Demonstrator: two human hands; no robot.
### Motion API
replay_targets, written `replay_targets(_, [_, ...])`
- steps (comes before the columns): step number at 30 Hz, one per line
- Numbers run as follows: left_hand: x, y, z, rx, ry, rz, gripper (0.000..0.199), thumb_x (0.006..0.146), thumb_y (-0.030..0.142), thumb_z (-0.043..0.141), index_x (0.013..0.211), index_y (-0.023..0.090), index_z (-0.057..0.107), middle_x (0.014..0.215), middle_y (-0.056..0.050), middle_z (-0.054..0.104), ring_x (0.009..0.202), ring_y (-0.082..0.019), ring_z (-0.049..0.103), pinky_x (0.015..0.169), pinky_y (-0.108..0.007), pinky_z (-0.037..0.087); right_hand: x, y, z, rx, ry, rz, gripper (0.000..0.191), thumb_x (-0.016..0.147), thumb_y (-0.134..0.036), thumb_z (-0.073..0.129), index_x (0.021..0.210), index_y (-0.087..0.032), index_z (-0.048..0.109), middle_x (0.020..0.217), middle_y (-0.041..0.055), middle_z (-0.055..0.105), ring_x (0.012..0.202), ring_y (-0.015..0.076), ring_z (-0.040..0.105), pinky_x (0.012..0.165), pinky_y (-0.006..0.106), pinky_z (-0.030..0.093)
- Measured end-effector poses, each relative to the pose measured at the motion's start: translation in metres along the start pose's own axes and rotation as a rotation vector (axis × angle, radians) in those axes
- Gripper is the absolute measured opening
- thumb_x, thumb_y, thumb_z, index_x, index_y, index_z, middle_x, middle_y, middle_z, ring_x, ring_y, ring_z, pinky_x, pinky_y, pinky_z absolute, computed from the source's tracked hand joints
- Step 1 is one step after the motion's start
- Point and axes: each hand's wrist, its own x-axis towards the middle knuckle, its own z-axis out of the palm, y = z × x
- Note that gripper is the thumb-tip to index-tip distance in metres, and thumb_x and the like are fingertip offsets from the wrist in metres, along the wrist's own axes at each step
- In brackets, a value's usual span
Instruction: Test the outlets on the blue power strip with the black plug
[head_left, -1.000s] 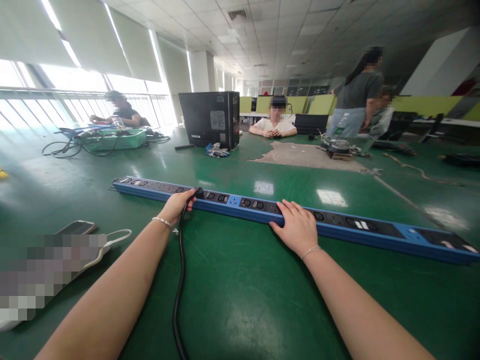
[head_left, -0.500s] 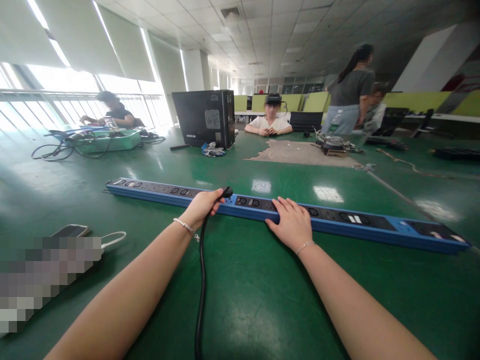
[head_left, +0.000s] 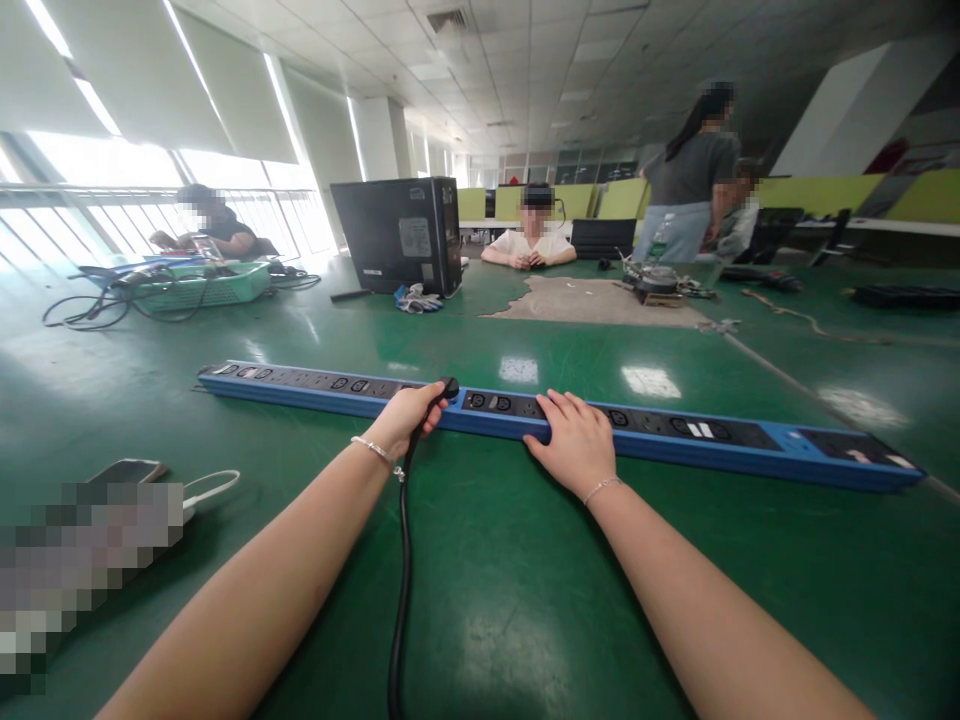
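A long blue power strip with black socket panels lies across the green table. My left hand is closed round a black plug, which sits low over the blue section near the strip's middle; whether its pins are in a socket is hidden. From the plug a black cable runs down to the bottom edge of the view. My right hand rests on the strip to the right, with its fingers over the top and its thumb against the front side.
A phone and a blurred-out object lie at the left. Farther back are a green basket with cables, a black computer case, blue-and-white gloves and a device. Several people are beyond.
The plug in my left hand has come down closer to the strip and is tilted less. The whole view has shifted slightly. My right hand keeps its place on the strip.
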Motion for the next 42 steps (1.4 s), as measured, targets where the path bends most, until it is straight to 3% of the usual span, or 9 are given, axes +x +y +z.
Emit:
replay_targets(18, [0.006, -0.004, -0.010, -0.129, -0.095, -0.100, 0.035, 0.089, 0.035, 0.046, 0.062, 0.015, 0.051, 0.036, 0.008, 0.036, 0.027, -0.002, 0.029, 0.031, -0.014, 0.019, 0.000, 0.001, 0.001, 0.017, 0.012, 0.001, 0.054, 0.078, -0.042, 0.058, 0.126, -0.020, 0.054, 0.136, 0.0067, 0.053, 0.126, 0.0270, 0.042, 0.100, 0.043, 0.030])
replay_targets(26, [0.007, -0.007, 0.002, 0.019, -0.047, -0.087, 0.036, 0.087, 0.033, 0.048, 0.057, 0.014, 0.053, 0.037, 0.004, 0.042, 0.028, -0.003, 0.033, 0.031, -0.015, 0.023, 0.000, 0.000, 0.002, 0.026, 0.006, 0.008, 0.053, 0.078, -0.042, 0.058, 0.126, -0.021, 0.054, 0.136, 0.0072, 0.053, 0.126, 0.0272, 0.041, 0.100, 0.043, 0.030])
replay_targets(42, [0.009, -0.009, 0.006, 0.075, 0.005, -0.057, 0.031, 0.080, 0.036, 0.053, 0.056, 0.016, 0.054, 0.037, 0.002, 0.046, 0.030, -0.007, 0.039, 0.033, -0.019, 0.027, 0.001, 0.002, 0.001, 0.022, -0.022, 0.010, 0.057, 0.079, -0.041, 0.055, 0.130, -0.017, 0.050, 0.137, 0.0087, 0.052, 0.128, 0.0272, 0.041, 0.102, 0.043, 0.029])
